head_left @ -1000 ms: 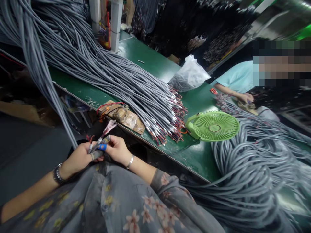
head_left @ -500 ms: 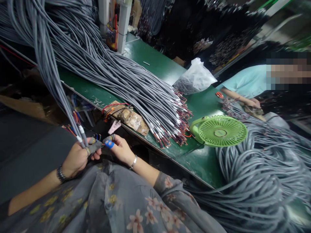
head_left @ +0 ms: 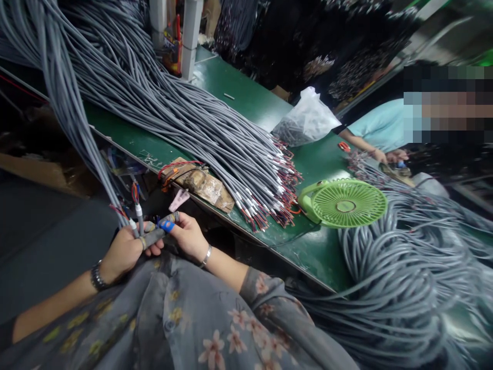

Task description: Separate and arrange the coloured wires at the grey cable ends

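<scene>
My left hand is closed around the ends of two or three grey cables that hang down from a thick bundle at the upper left; their stripped coloured wires stick up above my fingers. My right hand sits close beside it, fingers pinched, with grey finger covers and a blue tape band on one fingertip, touching the left hand's fingertips. What it pinches is too small to make out. Both hands are over my lap, in front of the green table's edge.
A large fan of grey cables with stripped ends lies across the green table. A green fan lies flat, a clear plastic bag behind it. A brown taped tool sits at the table edge. Coiled grey cables pile up at right. A co-worker's hands work beyond.
The cable ends in my left hand have shifted slightly and now stand more upright. My right hand has moved in closer to the left hand's fingertips. The view has tilted a little.
</scene>
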Tool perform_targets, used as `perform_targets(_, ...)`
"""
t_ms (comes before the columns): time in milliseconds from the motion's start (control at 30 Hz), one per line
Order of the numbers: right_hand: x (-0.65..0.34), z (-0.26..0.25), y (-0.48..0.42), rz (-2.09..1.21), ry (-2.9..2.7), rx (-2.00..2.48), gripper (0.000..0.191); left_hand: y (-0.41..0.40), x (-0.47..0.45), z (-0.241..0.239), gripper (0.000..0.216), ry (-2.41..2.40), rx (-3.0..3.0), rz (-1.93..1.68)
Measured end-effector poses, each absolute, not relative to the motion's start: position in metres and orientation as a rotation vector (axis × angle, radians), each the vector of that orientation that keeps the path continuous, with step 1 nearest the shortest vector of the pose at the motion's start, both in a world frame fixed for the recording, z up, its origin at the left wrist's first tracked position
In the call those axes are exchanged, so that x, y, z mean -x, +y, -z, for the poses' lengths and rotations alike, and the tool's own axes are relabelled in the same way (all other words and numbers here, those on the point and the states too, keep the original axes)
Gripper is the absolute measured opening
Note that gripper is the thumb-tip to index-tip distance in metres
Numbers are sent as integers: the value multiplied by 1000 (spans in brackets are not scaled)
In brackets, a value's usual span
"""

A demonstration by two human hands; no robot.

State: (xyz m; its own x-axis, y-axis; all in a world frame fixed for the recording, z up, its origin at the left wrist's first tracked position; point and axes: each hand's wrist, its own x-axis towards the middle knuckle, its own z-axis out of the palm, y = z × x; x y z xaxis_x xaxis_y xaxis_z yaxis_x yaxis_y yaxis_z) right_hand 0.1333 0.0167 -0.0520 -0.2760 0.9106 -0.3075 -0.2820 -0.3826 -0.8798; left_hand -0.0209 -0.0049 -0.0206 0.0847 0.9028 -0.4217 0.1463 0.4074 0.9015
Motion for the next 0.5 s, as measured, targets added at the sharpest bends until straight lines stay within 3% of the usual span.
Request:
perform_targets(300,-132,52,19,-1818,-952,1030,53,-5,23,19,20,1348,-1045,-712)
perform_targets(500,-129,50,17,-1756,-872,1173,51,-5,22,21,28,1350,-974,-800)
